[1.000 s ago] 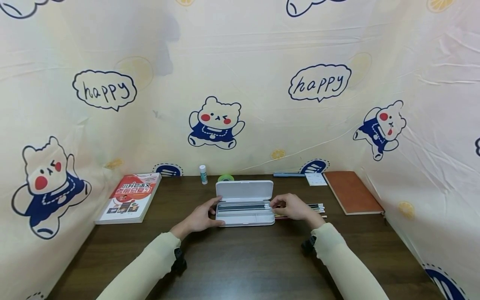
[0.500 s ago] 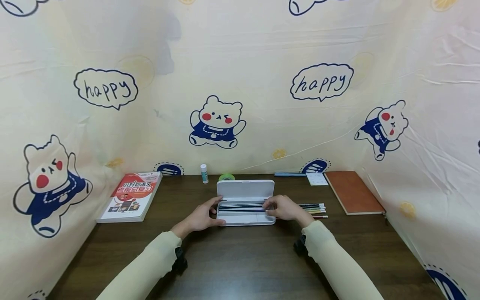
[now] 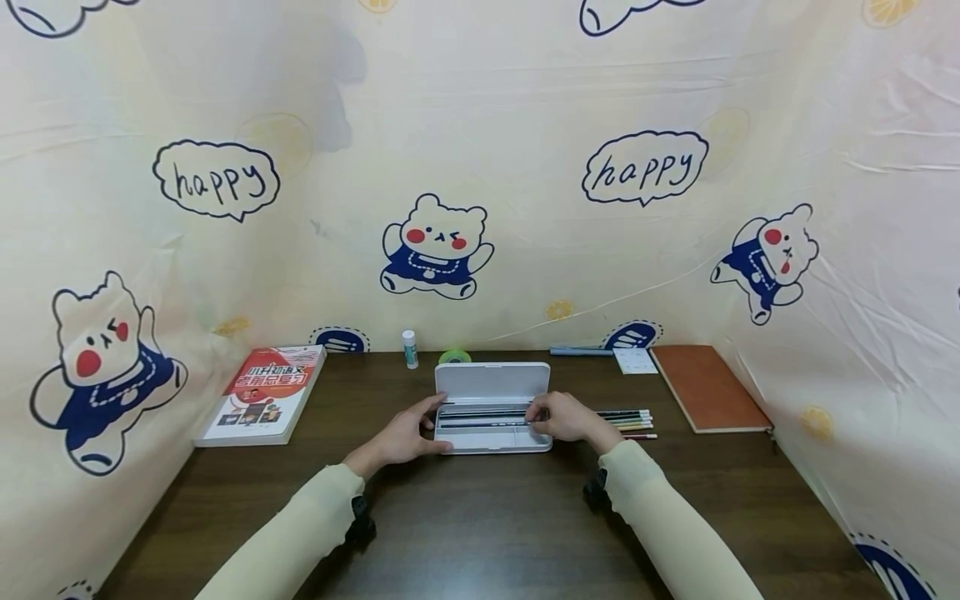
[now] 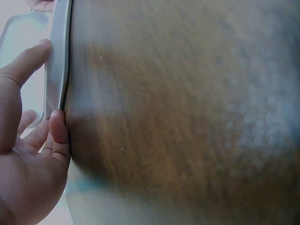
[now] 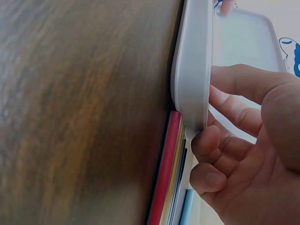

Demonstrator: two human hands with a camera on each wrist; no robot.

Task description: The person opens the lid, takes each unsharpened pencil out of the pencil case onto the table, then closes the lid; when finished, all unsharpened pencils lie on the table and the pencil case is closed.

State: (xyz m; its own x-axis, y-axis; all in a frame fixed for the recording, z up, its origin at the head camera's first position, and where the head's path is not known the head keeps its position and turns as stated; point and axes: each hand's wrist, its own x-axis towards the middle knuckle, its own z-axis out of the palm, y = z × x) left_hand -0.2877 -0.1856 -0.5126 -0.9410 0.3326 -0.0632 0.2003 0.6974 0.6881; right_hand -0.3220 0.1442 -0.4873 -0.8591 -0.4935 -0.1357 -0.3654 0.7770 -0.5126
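A white pencil case (image 3: 491,442) lies with its lid up on the brown table, several dark pencils (image 3: 480,411) along its back compartment. My left hand (image 3: 401,432) grips its left end, thumb at the front edge and fingers around the end; the left wrist view shows this hand (image 4: 33,140) against the case wall. At the right end, my right hand (image 3: 566,417) reaches over the rim and pinches the end of a dark pencil (image 3: 480,425) lying lengthwise in the case. In the right wrist view the case wall (image 5: 192,61) hides those fingertips.
More pencils (image 3: 633,423) lie on the table beyond the right hand, a red one (image 5: 165,164) among them. Around stand a book (image 3: 262,392), a glue stick (image 3: 409,350), green tape (image 3: 454,356), a blue pen (image 3: 581,351), a white card (image 3: 634,361) and a brown notebook (image 3: 708,387).
My right hand has moved left from the case's right end to over its inside, bringing a dark pencil down into the case. The left hand keeps its grip.
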